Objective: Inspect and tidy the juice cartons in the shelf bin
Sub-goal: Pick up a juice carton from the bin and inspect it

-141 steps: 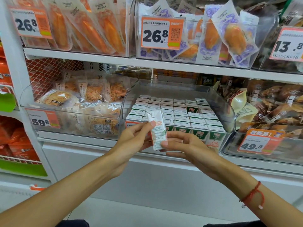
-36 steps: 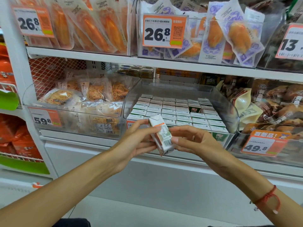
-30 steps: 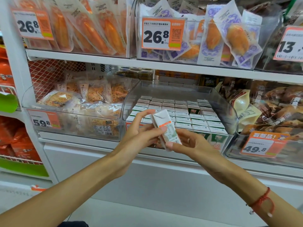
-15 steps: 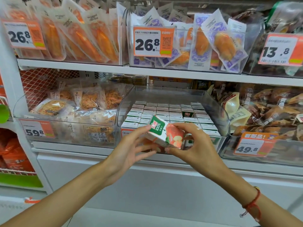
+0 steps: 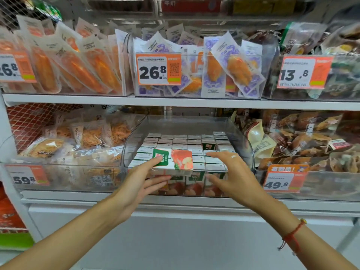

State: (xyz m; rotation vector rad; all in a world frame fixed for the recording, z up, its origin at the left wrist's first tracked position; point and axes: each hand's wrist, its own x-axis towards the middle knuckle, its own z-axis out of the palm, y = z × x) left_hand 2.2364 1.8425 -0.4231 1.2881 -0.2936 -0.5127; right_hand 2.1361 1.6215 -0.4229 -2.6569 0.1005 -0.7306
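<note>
A juice carton (image 5: 172,161) is held lying on its side, its long axis running left to right, level with the front rim of the clear bin (image 5: 241,137). Its printed front is turned up towards the camera, the green end to the left and the fruit picture to the right. It is gripped at the green end by the left hand (image 5: 140,182), the thumb laid on top and the fingers spread beneath. The right hand (image 5: 233,176) is held just beside the carton's right end, apart from it, with fingers straight and spread and nothing in it. Behind the carton, rows of packed cartons (image 5: 187,142) are seen standing upright in the bin, tops showing. An orange price tag (image 5: 285,179) is fixed on the neighbouring bin to the right.

Half a second ago the carton was pinched between both hands and tilted; it is now carried by the left hand alone, laid flatter, and the right hand has been taken off it.
</note>
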